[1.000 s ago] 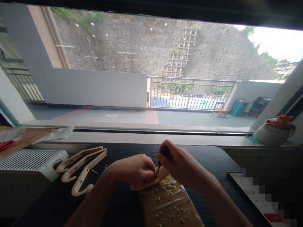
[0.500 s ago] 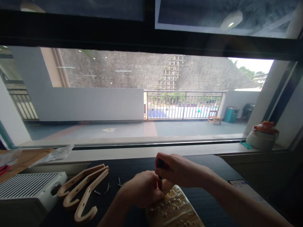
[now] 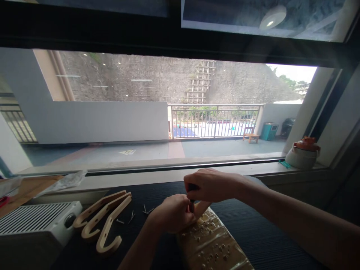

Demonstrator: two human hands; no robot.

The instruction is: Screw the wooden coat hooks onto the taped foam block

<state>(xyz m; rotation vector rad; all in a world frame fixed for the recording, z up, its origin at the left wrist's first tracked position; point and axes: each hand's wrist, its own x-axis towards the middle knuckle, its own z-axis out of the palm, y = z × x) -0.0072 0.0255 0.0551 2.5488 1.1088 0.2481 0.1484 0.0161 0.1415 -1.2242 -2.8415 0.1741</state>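
Observation:
My right hand [image 3: 210, 184] is wrapped round the dark handle of a screwdriver [image 3: 192, 187], held upright with its shaft pointing down. Just below, my left hand [image 3: 176, 213] is closed at a light wooden hook [image 3: 203, 208], its fingertips beside the screwdriver's shaft. The hook is mostly hidden by my hands and rests at the far end of a block wrapped in clear, shiny tape [image 3: 212, 240], whose top is pitted with small holes. The screwdriver's tip is hidden behind my left fingers. Left of my hands lie three more wooden hooks [image 3: 108, 224] and several loose screws [image 3: 131, 216].
The dark table [image 3: 165, 187] stands against a window sill [image 3: 135, 179]. A white slatted appliance [image 3: 36, 225] with a knob is at the left, a clear plastic bag [image 3: 66, 182] behind it. On the sill at the right sits a pale pot with an orange top [image 3: 302, 153].
The camera view has shifted slightly, and the right forearm now hides the phone. My right hand has turned a little on the screwdriver; both hands keep their place over the block.

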